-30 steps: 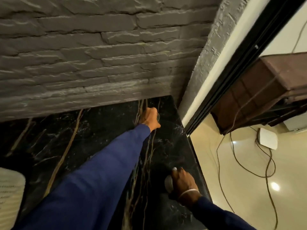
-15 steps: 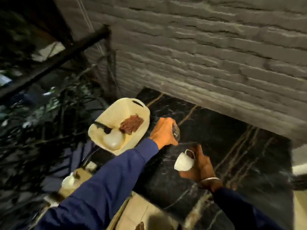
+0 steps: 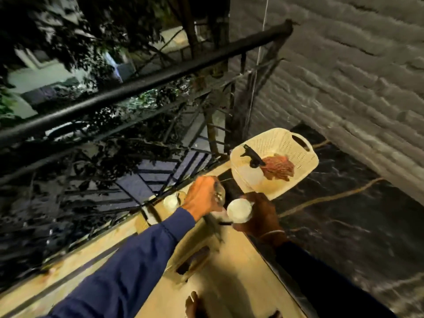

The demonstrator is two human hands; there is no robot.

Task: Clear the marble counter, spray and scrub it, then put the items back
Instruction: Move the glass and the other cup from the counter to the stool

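Observation:
The black marble counter [image 3: 339,216] with gold veins runs along a grey stone wall. My left hand [image 3: 202,198] holds a clear glass [image 3: 219,192] just past the counter's left end, over the floor. My right hand [image 3: 261,216] grips a white cup [image 3: 238,211] by its handle, next to the glass at the counter's left corner. A cream plastic basket [image 3: 296,148] stands on the counter's left end with a spray bottle [image 3: 251,157] and a brown scrubbing cloth [image 3: 278,167] in it.
A black metal railing [image 3: 146,86] borders the balcony on the left, with dark trees beyond. A white cup [image 3: 171,201] sits low on the beige floor [image 3: 229,271] by the railing. My bare foot [image 3: 192,305] shows at the bottom.
My view has swung left from the counter's right end to its left end. Both hands lifted the glass and cup off the marble and carried them left, past the basket.

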